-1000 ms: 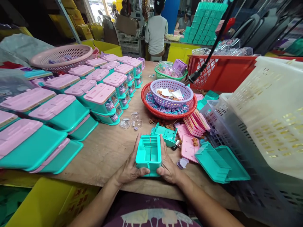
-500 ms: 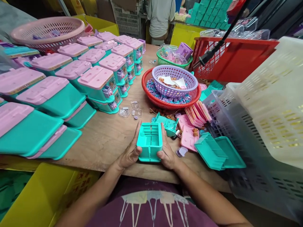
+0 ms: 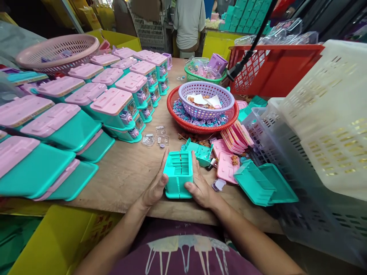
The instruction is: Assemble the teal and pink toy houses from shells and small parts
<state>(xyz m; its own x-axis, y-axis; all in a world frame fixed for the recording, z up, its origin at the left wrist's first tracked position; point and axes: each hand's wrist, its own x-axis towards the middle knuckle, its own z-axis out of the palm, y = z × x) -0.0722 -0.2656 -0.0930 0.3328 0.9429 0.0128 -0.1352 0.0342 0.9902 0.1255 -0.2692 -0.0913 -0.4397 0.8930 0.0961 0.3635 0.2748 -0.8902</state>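
Note:
Pressed between my two palms is a teal plastic box (image 3: 179, 186), open at the top, with a seam running down its front where two halves meet. My left hand (image 3: 155, 188) lies along its left side, the thumb at the near corner. On the right side, my right hand (image 3: 201, 186) grips it with the thumb at the front edge. Just beyond sits another teal plastic part (image 3: 201, 152). Small clear plastic pieces (image 3: 148, 139) lie past my left hand. A pink lid (image 3: 226, 168) with a small brown figure (image 3: 234, 160) is to the right.
Stacked teal boxes with pink lids (image 3: 112, 101) fill the left side. A purple basket (image 3: 208, 112) rests in a red basket (image 3: 174, 118) farther back. Loose teal trays (image 3: 254, 183) and pale plastic crates (image 3: 318, 152) stand at the right. Another person (image 3: 189, 23) sits behind the table.
The view has shifted slightly. The teal box is turned a little in my hands, and the gap along its front seam looks narrower. Both hands still hold it.

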